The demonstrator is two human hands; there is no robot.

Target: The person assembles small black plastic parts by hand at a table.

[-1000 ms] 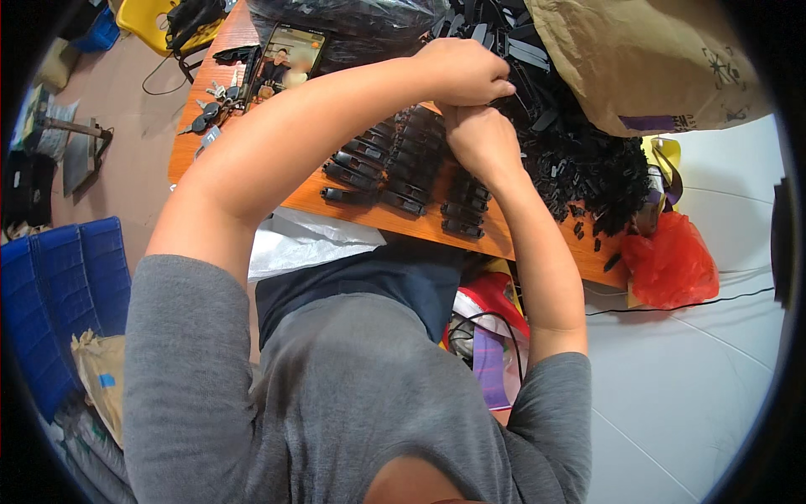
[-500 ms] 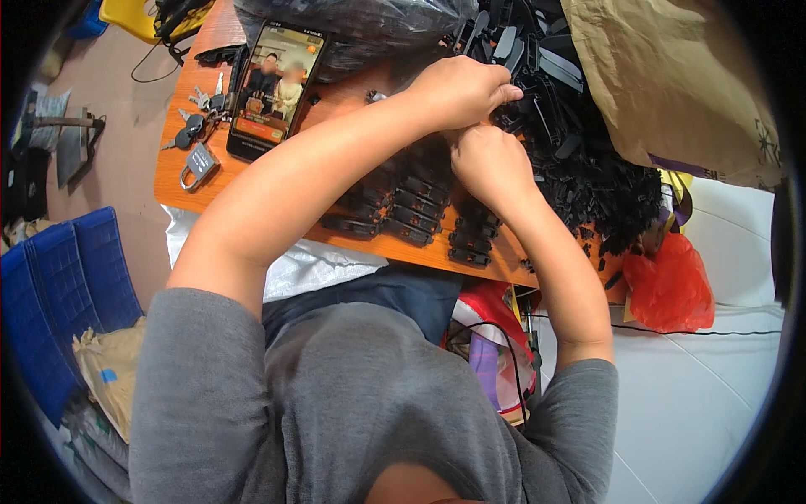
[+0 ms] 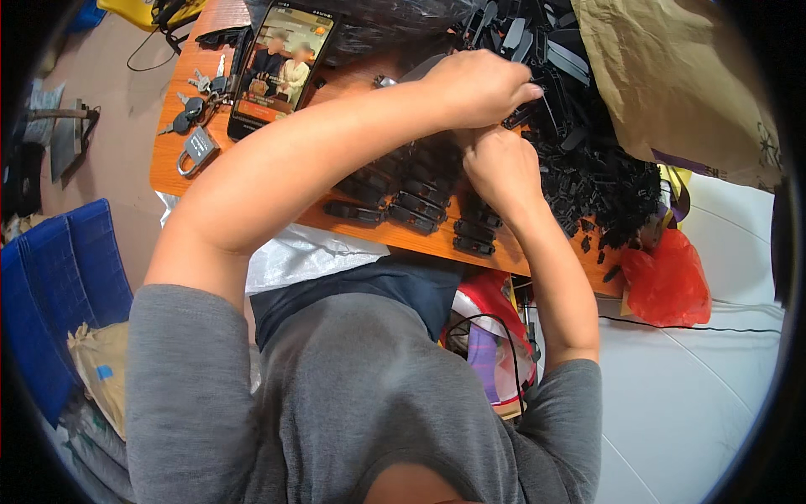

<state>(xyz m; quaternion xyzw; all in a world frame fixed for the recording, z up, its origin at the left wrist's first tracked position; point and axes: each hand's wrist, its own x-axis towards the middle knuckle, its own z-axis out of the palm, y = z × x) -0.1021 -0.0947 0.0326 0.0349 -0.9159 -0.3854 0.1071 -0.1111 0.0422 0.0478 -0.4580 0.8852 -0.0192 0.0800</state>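
Over the wooden table (image 3: 516,262), my left hand (image 3: 485,88) is closed, its fingers curled, just beyond my right hand (image 3: 504,168). The right one is closed as well, and the two hands meet. Whatever they grip is hidden behind the fingers. Below them, black plastic pieces (image 3: 416,212) lie in short stacked rows along the near table edge, with another small row (image 3: 473,237) near my right wrist. To the right of my hands spreads a heap of small black plastic parts (image 3: 600,189). Longer black and grey strips (image 3: 567,63) lie at its far end.
A lit phone (image 3: 281,71) leans at the table's left, beside keys (image 3: 193,109) and a padlock (image 3: 198,151). A black plastic bag (image 3: 378,34) lies at the back. At right are a brown paper bag (image 3: 672,84) and a red plastic bag (image 3: 669,281). A blue crate (image 3: 71,294) stands at left.
Both hands have shifted slightly to the right, still closed and together. My left forearm and elbow sit a little higher in the view. The table items appear slightly displaced as the view moved.
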